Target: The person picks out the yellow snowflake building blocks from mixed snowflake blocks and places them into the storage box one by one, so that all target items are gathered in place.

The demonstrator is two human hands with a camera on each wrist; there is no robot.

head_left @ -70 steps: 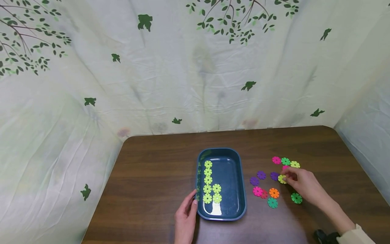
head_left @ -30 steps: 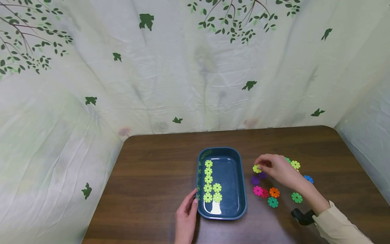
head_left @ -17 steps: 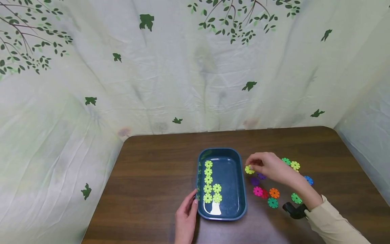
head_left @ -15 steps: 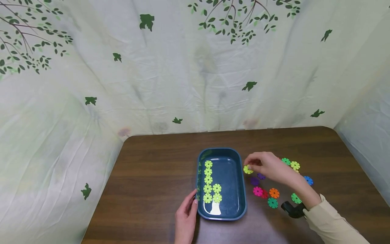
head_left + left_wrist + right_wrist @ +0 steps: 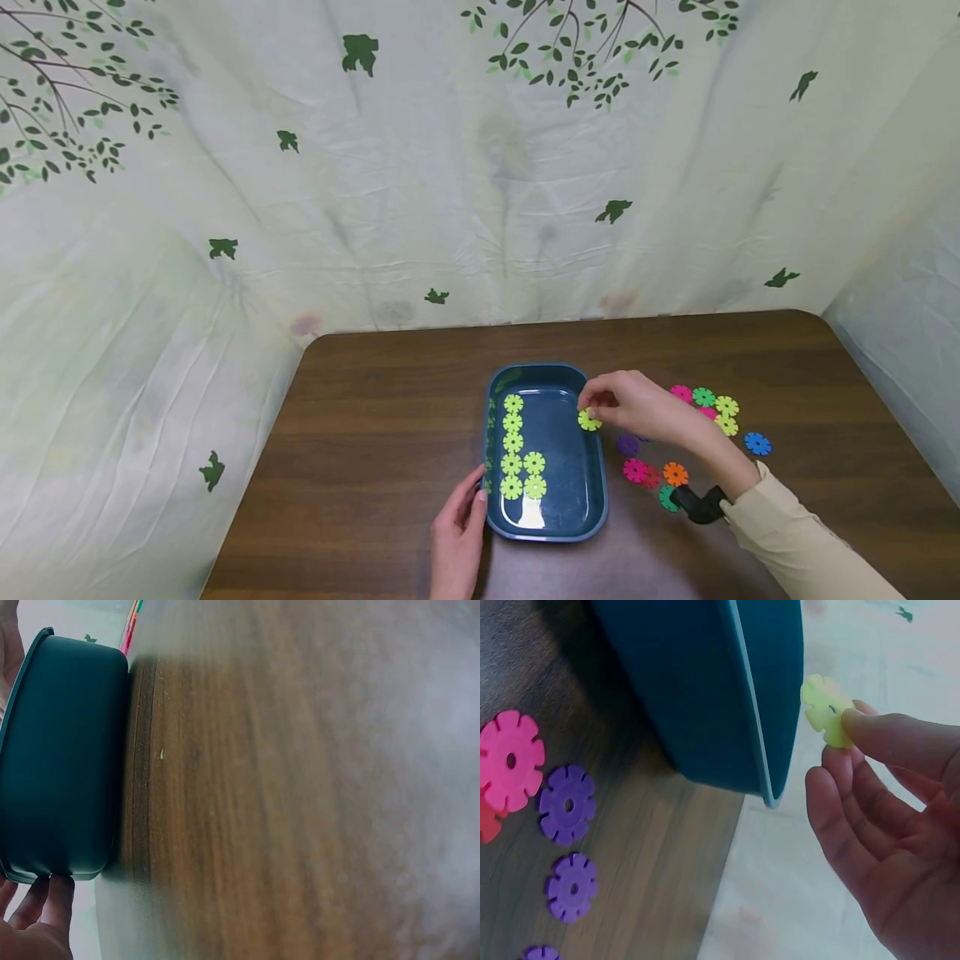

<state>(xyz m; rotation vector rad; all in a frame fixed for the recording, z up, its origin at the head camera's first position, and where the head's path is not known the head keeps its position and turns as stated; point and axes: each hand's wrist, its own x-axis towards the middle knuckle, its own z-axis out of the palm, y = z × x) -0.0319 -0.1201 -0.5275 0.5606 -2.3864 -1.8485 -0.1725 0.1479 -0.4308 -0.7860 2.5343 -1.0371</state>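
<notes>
In the head view, my right hand pinches a yellow notched flower disc over the right rim of the dark blue tray. The right wrist view shows this yellow disc upright between thumb and fingertips, beside the tray rim. Several yellow discs lie inside the tray, in a long left column and a short second one. At the tray's lower left side, my left hand holds the rim. Its fingertips meet the outer wall in the left wrist view.
Right of the tray, loose discs lie on the brown table: purple, pink, orange, blue and more yellow. The black wrist camera overlaps a teal disc. A leaf-print cloth stands behind.
My right hand has picked up a yellow disc from the loose group and carried it left to above the tray's right rim. My left hand has stayed at the tray.
</notes>
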